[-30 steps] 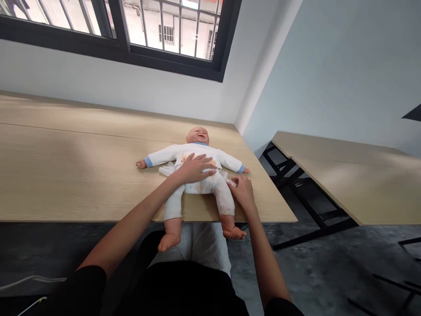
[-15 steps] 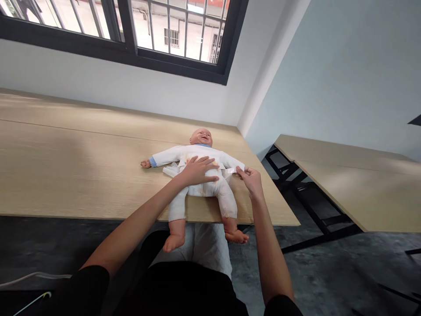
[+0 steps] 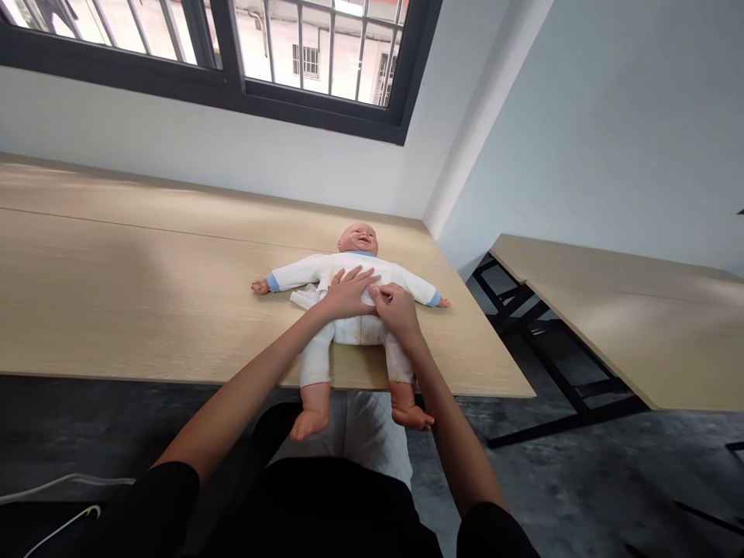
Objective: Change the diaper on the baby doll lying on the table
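Note:
A baby doll in a white outfit with blue cuffs lies on its back, its feet hanging past the table's front edge. Around its waist is a white diaper, one loose side of which sticks out at the left. My left hand rests flat on the doll's belly with the fingers spread. Touching it from the right, my right hand is pinched over the belly on the diaper's side tab, which the fingers mostly hide. Yellowish stains mark the outfit.
The wooden table runs off to the left, with its right edge just beyond the doll's arm. A second table with black legs stands across a gap to the right. A barred window is behind. A pale cable shows at lower left.
My right hand has moved left from beside the doll's arm to its belly, bringing the diaper's tab across. My left hand stays on the belly, its fingers a little shifted.

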A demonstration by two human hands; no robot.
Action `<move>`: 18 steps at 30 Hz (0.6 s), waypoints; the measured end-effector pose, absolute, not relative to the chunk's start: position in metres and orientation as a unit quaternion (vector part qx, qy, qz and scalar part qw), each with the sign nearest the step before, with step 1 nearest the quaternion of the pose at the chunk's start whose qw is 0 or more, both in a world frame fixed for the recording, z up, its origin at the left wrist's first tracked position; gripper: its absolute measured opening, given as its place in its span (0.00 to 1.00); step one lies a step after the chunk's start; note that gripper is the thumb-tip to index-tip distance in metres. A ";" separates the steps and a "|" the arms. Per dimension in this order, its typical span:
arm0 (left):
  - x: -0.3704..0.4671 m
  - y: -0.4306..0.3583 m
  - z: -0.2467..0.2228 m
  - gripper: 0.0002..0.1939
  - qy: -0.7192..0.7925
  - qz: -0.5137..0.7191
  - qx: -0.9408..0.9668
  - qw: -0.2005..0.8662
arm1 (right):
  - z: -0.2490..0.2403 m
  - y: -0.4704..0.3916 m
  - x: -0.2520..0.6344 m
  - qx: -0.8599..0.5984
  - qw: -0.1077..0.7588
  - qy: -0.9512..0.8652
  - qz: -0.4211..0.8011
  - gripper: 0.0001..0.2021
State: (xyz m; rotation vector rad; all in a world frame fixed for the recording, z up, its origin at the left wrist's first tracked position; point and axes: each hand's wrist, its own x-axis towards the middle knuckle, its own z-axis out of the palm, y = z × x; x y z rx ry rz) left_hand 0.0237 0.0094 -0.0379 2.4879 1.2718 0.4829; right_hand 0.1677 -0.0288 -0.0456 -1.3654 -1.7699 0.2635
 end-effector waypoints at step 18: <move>-0.017 0.007 -0.050 0.08 0.350 0.408 0.803 0.258 | -0.062 -0.036 0.185 -0.461 0.396 -0.791 0.075 0.13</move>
